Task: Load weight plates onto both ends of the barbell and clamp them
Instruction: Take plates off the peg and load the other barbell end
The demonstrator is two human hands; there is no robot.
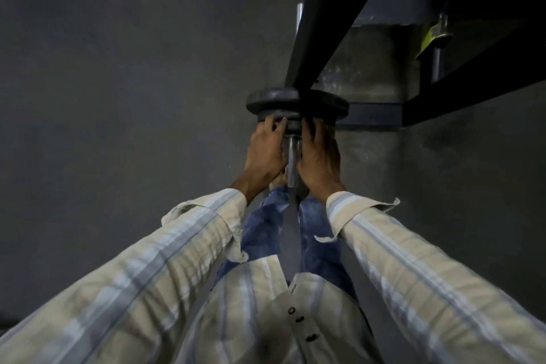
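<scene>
The steel barbell sleeve [292, 156] points toward me between my hands. A large dark weight plate [266, 100] sits on it, partly hidden by a black rack beam. Against its near face is a smaller dark plate [291, 125]. My left hand [266, 154] grips the small plate's left rim with its fingers curled over it. My right hand [319, 156] holds the right rim the same way. No clamp shows on the sleeve.
A black rack frame [325, 18] crosses above the plates and runs right. A yellow-green tag or clip [431, 35] hangs on a post at the upper right. The dark grey floor [118, 83] spreads left. My legs in blue trousers are below.
</scene>
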